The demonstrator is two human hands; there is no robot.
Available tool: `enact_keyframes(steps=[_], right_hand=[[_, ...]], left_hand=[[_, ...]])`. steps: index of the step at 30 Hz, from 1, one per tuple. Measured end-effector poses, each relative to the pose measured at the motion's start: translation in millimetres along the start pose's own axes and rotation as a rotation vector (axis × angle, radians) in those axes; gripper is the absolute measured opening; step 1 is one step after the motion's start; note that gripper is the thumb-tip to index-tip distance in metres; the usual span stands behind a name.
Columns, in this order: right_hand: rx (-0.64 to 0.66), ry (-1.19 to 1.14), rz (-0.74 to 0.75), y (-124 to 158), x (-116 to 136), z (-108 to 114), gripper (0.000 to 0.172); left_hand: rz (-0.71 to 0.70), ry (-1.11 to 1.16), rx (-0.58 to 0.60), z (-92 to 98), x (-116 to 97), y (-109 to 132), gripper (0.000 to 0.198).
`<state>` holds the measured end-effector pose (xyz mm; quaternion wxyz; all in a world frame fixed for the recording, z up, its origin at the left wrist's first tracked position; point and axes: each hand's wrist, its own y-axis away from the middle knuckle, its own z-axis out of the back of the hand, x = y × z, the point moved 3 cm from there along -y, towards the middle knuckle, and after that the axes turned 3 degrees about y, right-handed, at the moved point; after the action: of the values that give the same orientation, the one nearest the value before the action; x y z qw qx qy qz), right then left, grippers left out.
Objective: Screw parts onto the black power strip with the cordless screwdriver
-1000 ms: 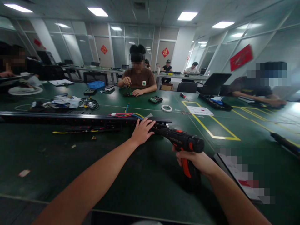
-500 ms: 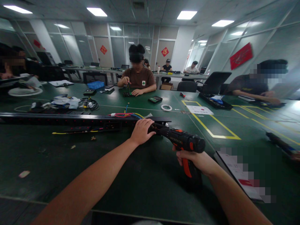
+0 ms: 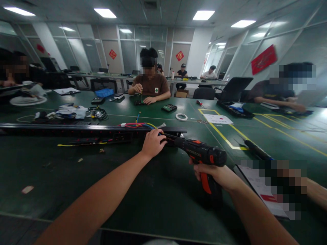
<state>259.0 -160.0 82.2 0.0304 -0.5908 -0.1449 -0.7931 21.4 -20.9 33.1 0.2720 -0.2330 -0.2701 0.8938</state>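
Note:
My right hand (image 3: 217, 175) grips the handle of a black and orange electric screwdriver (image 3: 201, 154), its bit pointing left at the end of a long black strip (image 3: 84, 131) that lies across the green table (image 3: 143, 194). My left hand (image 3: 152, 143) rests on that end of the strip, fingers curled and pinched near the bit tip; what they hold is too small to make out. Red, blue and yellow wires (image 3: 139, 125) come out of the strip just behind my left hand.
A person in a brown shirt (image 3: 150, 85) works across the table; others sit at the left and right. A co-worker's arm (image 3: 314, 190) reaches in at the right with a dark tool (image 3: 258, 149). Papers (image 3: 258, 190), a white tape roll (image 3: 181, 117), a blue bin (image 3: 104, 92) and yellow floor-tape lines lie about.
The screwdriver has drawn back slightly to the right. My left fingers have curled from flat to pinched by the bit. A co-worker's arm and tool have come in from the right.

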Motion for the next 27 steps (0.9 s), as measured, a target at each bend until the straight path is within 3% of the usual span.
enact_keyframes(steps=[14,27], right_hand=[[0.016,-0.007,-0.014,-1.0,-1.6,-0.7,0.033],[-0.005,0.009,-0.022,-6.5,0.1,-11.4,0.031]], left_hand=[[-0.072,-0.089,0.061,4.7,-2.0,1.6,0.019],[-0.06,0.098,0.129,-4.0,6.0,0.8,0.035]])
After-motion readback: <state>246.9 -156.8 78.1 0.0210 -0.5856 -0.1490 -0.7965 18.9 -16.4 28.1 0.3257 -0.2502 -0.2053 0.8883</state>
